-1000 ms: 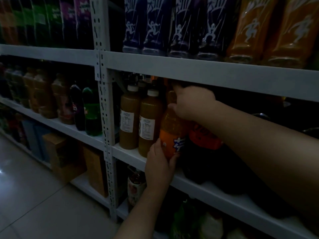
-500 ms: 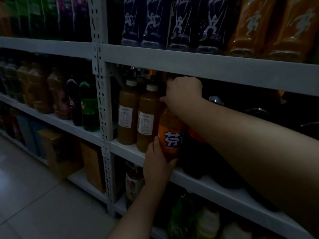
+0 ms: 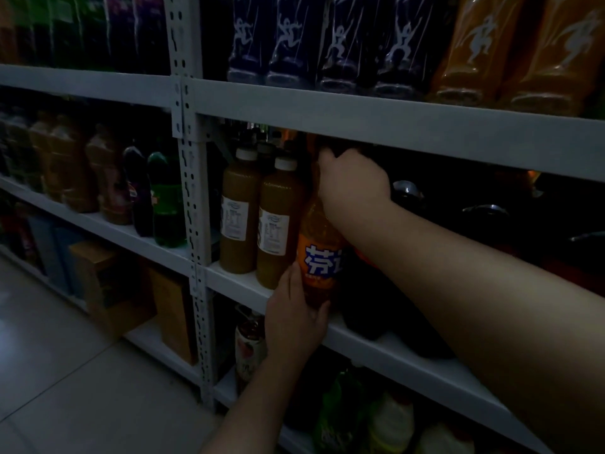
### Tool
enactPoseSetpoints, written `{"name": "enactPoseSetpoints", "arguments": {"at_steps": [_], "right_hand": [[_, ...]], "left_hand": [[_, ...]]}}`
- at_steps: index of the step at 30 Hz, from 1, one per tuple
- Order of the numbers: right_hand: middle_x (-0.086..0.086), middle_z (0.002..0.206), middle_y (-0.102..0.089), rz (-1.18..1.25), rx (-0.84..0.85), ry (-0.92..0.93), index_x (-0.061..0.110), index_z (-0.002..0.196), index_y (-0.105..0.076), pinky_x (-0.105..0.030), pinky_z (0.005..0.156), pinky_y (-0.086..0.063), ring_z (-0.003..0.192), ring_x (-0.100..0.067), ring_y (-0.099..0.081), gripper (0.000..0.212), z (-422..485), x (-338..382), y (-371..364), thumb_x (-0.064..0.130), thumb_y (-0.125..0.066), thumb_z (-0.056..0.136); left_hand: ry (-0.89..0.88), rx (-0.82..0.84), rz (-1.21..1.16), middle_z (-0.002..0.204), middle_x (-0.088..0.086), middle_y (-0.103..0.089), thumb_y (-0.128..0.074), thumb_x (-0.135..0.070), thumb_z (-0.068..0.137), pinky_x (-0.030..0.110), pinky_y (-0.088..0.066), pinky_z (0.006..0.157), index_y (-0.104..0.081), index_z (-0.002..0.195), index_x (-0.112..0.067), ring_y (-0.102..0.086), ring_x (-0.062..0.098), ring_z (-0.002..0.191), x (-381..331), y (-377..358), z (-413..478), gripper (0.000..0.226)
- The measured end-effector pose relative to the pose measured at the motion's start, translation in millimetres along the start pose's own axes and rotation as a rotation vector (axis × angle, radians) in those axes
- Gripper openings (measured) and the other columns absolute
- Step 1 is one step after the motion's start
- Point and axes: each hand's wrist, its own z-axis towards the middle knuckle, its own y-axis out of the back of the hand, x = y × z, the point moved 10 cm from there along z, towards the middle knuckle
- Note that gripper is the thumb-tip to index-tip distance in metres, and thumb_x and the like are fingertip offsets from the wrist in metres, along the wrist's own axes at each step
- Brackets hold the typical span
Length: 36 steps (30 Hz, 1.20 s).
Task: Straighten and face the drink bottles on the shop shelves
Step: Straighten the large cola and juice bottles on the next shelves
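An orange soda bottle [image 3: 319,253] with a blue-and-white label stands upright on the middle shelf [image 3: 402,352], its label turned toward me. My left hand [image 3: 294,319] grips its base from below and the left. My right hand [image 3: 352,180] grips its neck and cap up under the shelf above; the cap is hidden by the fingers. Two tall brown juice bottles [image 3: 258,217] with white caps stand just left of it. A dark cola bottle [image 3: 370,299] sits right of it, partly behind my right forearm.
A perforated grey upright post [image 3: 191,198] divides the bays. Purple and orange shrink-wrapped packs [image 3: 360,44] fill the top shelf. More bottles [image 3: 108,181] line the left bay, cardboard boxes [image 3: 108,290] sit below, and green bottles [image 3: 340,404] on the bottom shelf. Tiled floor lies at left.
The orange bottle has turned so its label faces outward more fully. Both hands stayed on it, the right hand shifting slightly up the neck.
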Motion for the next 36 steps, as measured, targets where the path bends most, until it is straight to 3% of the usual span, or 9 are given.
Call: {"name": "enactPoseSetpoints", "arguments": {"at_steps": [6, 11, 15, 21, 24, 26, 29, 33, 36], "right_hand": [[-0.021, 0.116, -0.045, -0.009, -0.006, -0.077, 0.014, 0.129, -0.039, -0.040, 0.060, -0.036, 0.095, -0.037, -0.053, 0.039, -3, 3, 2, 0.012, -0.048, 0.091], [-0.020, 0.114, -0.046, -0.013, -0.003, -0.096, 0.011, 0.124, -0.044, -0.039, 0.057, -0.036, 0.091, -0.036, -0.053, 0.034, -3, 5, 6, 0.011, -0.050, 0.090], [-0.017, 0.103, -0.049, -0.082, -0.077, -0.025, 0.010, 0.117, -0.047, -0.032, 0.045, -0.028, 0.069, -0.030, -0.048, 0.028, -9, 4, 14, 0.013, -0.051, 0.090], [-0.019, 0.105, -0.049, -0.103, -0.122, 0.076, 0.010, 0.126, -0.042, -0.036, 0.052, -0.035, 0.082, -0.033, -0.057, 0.038, -22, -3, 14, 0.014, -0.053, 0.089], [-0.019, 0.105, -0.051, -0.123, -0.148, 0.103, 0.009, 0.128, -0.043, -0.036, 0.054, -0.033, 0.084, -0.034, -0.057, 0.040, -25, -3, 16, 0.013, -0.052, 0.090], [-0.018, 0.103, -0.052, -0.136, -0.164, 0.125, 0.008, 0.121, -0.047, -0.035, 0.054, -0.032, 0.083, -0.034, -0.058, 0.033, -26, -5, 18, 0.013, -0.053, 0.089], [-0.015, 0.096, -0.051, -0.115, -0.206, 0.162, 0.007, 0.106, -0.052, -0.036, 0.054, -0.032, 0.076, -0.033, -0.055, 0.017, -27, -7, 25, 0.011, -0.050, 0.090], [-0.011, 0.092, -0.045, -0.099, -0.263, 0.187, 0.010, 0.105, -0.051, -0.034, 0.052, -0.031, 0.063, -0.025, -0.035, 0.015, -30, -12, 27, 0.017, -0.053, 0.091], [-0.014, 0.101, -0.048, -0.133, -0.281, 0.190, 0.010, 0.109, -0.050, -0.033, 0.050, -0.030, 0.061, -0.024, -0.034, 0.021, -32, -12, 21, 0.019, -0.055, 0.091]], "left_hand": [[0.174, 0.049, 0.023, 0.142, 0.008, -0.033, -0.073, -0.056, 0.070, 0.044, -0.044, 0.092, -0.002, 0.151, -0.020, -0.051, 0.032, 0.112, 2, -9, 11, 0.113], [0.177, 0.092, -0.024, 0.138, 0.004, -0.037, -0.077, -0.051, 0.067, 0.042, -0.045, 0.088, -0.007, 0.151, -0.022, -0.052, 0.031, 0.111, 10, -14, 13, 0.112], [0.132, 0.152, -0.068, 0.133, 0.001, -0.037, -0.080, -0.050, 0.064, 0.042, -0.047, 0.087, -0.009, 0.150, -0.026, -0.052, 0.028, 0.112, 15, -14, 19, 0.114], [0.101, 0.215, -0.070, 0.132, -0.001, -0.039, -0.082, -0.050, 0.058, 0.040, -0.048, 0.088, -0.019, 0.146, -0.026, -0.054, 0.024, 0.111, 15, -8, 28, 0.111], [0.106, 0.253, 0.066, 0.121, 0.000, -0.047, -0.080, -0.051, 0.058, 0.037, -0.050, 0.081, -0.034, 0.133, -0.023, -0.057, 0.023, 0.104, 16, -6, 33, 0.093], [0.071, 0.259, 0.162, 0.110, 0.000, -0.054, -0.078, -0.050, 0.060, 0.031, -0.046, 0.072, -0.044, 0.118, -0.021, -0.059, 0.021, 0.097, 16, -5, 35, 0.073], [0.009, 0.320, 0.219, 0.103, 0.001, -0.061, -0.077, -0.048, 0.063, 0.028, -0.040, 0.067, -0.046, 0.112, -0.020, -0.060, 0.020, 0.092, 17, -8, 41, 0.063], [-0.052, 0.349, 0.313, 0.098, 0.001, -0.063, -0.072, -0.056, 0.067, 0.030, -0.041, 0.062, -0.039, 0.118, -0.022, -0.060, 0.019, 0.083, 17, -1, 50, 0.070], [-0.008, 0.240, 0.246, 0.096, 0.000, -0.065, -0.069, -0.057, 0.066, 0.029, -0.043, 0.062, -0.012, 0.138, -0.029, -0.063, 0.020, 0.080, 13, 4, 37, 0.096]]}}
